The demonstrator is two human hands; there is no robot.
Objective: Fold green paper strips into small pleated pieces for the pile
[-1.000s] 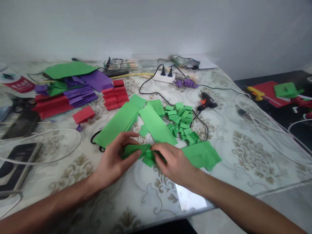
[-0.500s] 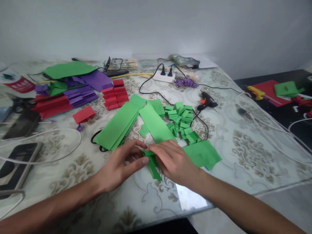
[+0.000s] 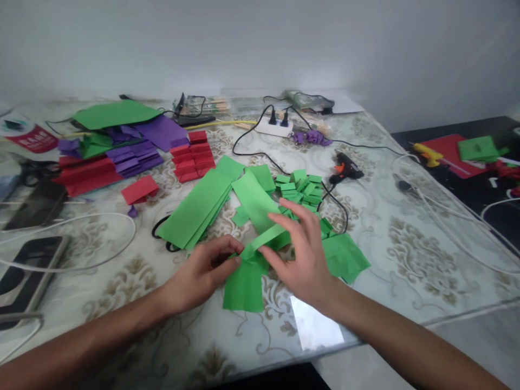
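My left hand (image 3: 207, 271) pinches a piece of green paper (image 3: 244, 287) between thumb and fingers. The piece is creased and opens downward into a wide flap, and a narrow green strip (image 3: 266, 236) sticks out from it to the upper right. My right hand (image 3: 303, 252) has its fingers spread, with the thumb tip against the paper and the index finger near the strip's far end. Just beyond lies a long green sheet (image 3: 252, 197). A stack of green strips (image 3: 199, 211) is at the left, and a heap of small folded green pieces (image 3: 300, 187) at the right.
Behind are red folded papers (image 3: 193, 157), a purple sheet (image 3: 162, 132) and a white power strip (image 3: 274, 127). A black and orange glue gun (image 3: 345, 168) lies on the right, its cord trailing. Scissors (image 3: 34, 170) and a phone (image 3: 30, 276) lie on the left.
The green paper has spread out into a wider flap with a strip standing out. My right hand has risen and its fingers have opened away from the left hand, which keeps its pinch.
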